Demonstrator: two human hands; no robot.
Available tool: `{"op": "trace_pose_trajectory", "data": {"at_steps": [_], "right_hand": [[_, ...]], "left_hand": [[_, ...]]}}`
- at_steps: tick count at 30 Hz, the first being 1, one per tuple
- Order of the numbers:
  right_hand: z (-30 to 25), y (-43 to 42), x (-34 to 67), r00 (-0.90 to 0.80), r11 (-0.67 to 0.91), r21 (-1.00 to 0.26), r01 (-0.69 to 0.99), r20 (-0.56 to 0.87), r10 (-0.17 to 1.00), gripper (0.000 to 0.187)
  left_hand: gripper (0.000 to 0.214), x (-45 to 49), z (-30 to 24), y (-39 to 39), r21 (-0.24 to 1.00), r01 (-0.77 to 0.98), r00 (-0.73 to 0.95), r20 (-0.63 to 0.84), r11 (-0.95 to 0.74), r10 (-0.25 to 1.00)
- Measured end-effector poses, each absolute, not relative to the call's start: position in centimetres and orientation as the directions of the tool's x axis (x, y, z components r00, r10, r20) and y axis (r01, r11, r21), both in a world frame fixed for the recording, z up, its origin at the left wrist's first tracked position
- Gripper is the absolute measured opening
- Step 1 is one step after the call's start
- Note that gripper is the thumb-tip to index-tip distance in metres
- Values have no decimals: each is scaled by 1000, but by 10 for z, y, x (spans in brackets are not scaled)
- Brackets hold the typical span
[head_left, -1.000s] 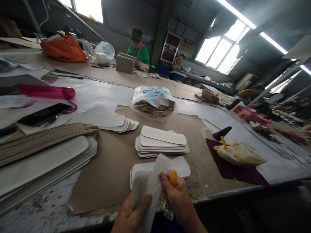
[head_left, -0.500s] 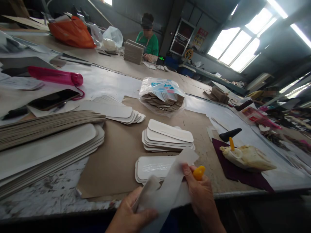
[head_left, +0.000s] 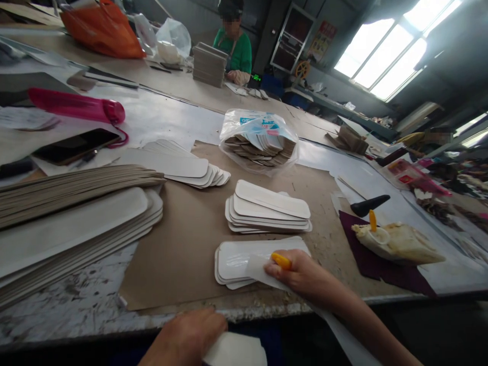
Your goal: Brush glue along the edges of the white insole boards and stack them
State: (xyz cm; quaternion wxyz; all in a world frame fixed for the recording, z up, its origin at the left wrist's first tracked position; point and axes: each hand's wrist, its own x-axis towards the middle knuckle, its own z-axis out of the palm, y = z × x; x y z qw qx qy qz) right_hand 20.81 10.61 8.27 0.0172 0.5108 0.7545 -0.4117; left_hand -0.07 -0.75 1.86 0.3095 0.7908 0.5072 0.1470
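My right hand is closed around a small yellow tool, its working end hidden. Beneath those fingers a translucent white strip touches the top of the nearer pile of white rounded cards, which has a glossy patch. A long tail of white strip trails below my right forearm. At the table's front edge, my left hand is closed on a white card-like piece; its fingertips are partly hidden. Behind the nearer pile lies another pile of white rounded cards.
Long stacked cards fill the left side. A clear bag of card pieces lies behind. To the right are a purple sheet, a glue-stained bag with a yellow stick and a black tool. A person in green sits opposite.
My right hand has moved left and slightly up onto the nearer pile with the yellow tool and strip. My left hand has dropped lower, away from the strip, with the white piece.
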Motion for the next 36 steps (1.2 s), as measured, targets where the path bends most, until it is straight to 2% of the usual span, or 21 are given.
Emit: {"op": "trace_pose_trajectory", "data": {"at_steps": [2, 4, 7, 10, 17, 26, 33, 36], "right_hand": [[71, 119, 197, -487, 152, -567, 810, -504, 713, 32], [61, 129, 188, -468, 145, -526, 838, -554, 689, 30], [53, 139, 179, -450, 151, -485, 861, -592, 668, 28], [52, 144, 172, -452, 174, -463, 869, -601, 659, 27], [51, 150, 162, -427, 236, -366, 900, -640, 638, 30], [58, 150, 151, -439, 346, -274, 897, -633, 637, 31], [53, 150, 149, -421, 368, -221, 903, -625, 657, 31], [49, 148, 148, -423, 380, -204, 902, -591, 687, 28]], "left_hand": [[21, 0, 16, 0, 496, 763, 439, 74, -415, 895], [25, 2, 9, 6, 421, 761, 440, 222, -493, 870], [25, 3, -5, 11, 417, 745, 395, 354, -521, 848], [24, 2, -15, 13, 422, 741, 358, 410, -523, 839], [23, -2, -21, 19, 457, 713, 352, 422, -532, 835], [24, -4, -21, 22, 416, 737, 384, 390, -532, 837], [26, -4, -32, 22, 457, 718, 380, 375, -525, 846], [24, -6, -48, 21, 526, 677, 384, 344, -515, 857]]}}
